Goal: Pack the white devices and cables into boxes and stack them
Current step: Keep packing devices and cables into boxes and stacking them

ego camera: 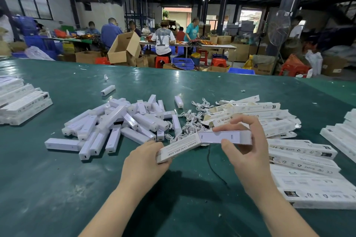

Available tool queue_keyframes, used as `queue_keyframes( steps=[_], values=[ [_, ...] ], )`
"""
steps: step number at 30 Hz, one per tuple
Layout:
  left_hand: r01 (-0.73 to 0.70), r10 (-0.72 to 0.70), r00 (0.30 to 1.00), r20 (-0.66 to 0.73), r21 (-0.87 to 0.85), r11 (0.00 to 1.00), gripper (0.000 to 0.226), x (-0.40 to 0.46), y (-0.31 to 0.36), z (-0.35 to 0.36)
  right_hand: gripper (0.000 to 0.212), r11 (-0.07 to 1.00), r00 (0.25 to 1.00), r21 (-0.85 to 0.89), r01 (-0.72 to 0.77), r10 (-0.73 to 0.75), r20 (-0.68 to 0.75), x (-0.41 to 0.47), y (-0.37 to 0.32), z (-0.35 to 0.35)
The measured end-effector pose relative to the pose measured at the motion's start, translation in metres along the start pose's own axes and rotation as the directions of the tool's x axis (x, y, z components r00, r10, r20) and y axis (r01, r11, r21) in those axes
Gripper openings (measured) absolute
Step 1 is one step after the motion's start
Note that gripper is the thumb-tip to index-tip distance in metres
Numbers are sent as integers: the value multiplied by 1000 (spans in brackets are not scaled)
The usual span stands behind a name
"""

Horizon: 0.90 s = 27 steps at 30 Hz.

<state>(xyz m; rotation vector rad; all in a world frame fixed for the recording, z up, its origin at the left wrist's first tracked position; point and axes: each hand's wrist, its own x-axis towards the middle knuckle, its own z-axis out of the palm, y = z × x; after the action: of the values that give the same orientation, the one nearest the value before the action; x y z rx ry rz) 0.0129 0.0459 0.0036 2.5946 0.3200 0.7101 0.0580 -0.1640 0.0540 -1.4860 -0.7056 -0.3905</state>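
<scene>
My left hand (143,161) grips the near end of a long white printed box (179,147) held above the green table (57,188). My right hand (244,146) pinches a white device (225,137) between thumb and fingers; its left end meets the box's open end. A heap of loose white devices (115,127) lies left of centre. Coiled white cables (190,121) lie tangled behind the box. Unfilled boxes (250,113) are piled at the right.
Stacks of packed boxes stand at the far left (23,102), at the right near my forearm (308,179) and at the right edge (342,131). A thin black cord (212,165) trails on the table. People work at benches beyond, among cartons and red stools.
</scene>
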Motion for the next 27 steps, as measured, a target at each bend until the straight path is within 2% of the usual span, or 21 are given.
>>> queue_keyframes(
  steps=[4, 6, 9, 12, 14, 17, 21, 24, 27],
  values=[
    [-57, 59, 995, 75, -26, 998, 21, 1, 1, -1, 24, 978, 984, 151, -145, 158, -80, 7, 6, -8],
    [-102, 102, 990, 100, -15, 995, 24, 0, 4, 0, 22, 975, 979, 123, -186, 195, -67, 9, 7, -11],
    [-141, 145, 983, 117, -44, 989, 27, -3, 8, 2, 20, 985, 985, -27, -169, 170, 37, 4, 8, -6],
    [-127, 136, 987, 86, -104, 986, 28, -4, 10, 2, 34, 963, 966, -221, -155, 194, 170, -3, 14, 5],
    [-82, 93, 994, 55, -168, 982, 28, -3, 10, 2, 38, 973, 978, -174, -151, 172, 115, -5, 15, 8],
    [-28, 39, 998, 41, -229, 973, 24, -2, 11, 2, 27, 991, 998, -120, -62, 64, 14, -4, 17, 5],
    [-5, 15, 999, 51, -195, 981, 22, -2, 11, 1, 17, 960, 993, -276, 46, -13, 120, -3, 20, 6],
    [3, 5, 998, 65, -117, 993, 16, -2, 12, 0, 25, 925, 975, -371, 87, -2, 223, -5, 23, 9],
    [22, -15, 998, 57, -126, 992, 15, -2, 13, 0, 27, 955, 974, -296, 23, 46, 224, -5, 24, 10]
  ],
)
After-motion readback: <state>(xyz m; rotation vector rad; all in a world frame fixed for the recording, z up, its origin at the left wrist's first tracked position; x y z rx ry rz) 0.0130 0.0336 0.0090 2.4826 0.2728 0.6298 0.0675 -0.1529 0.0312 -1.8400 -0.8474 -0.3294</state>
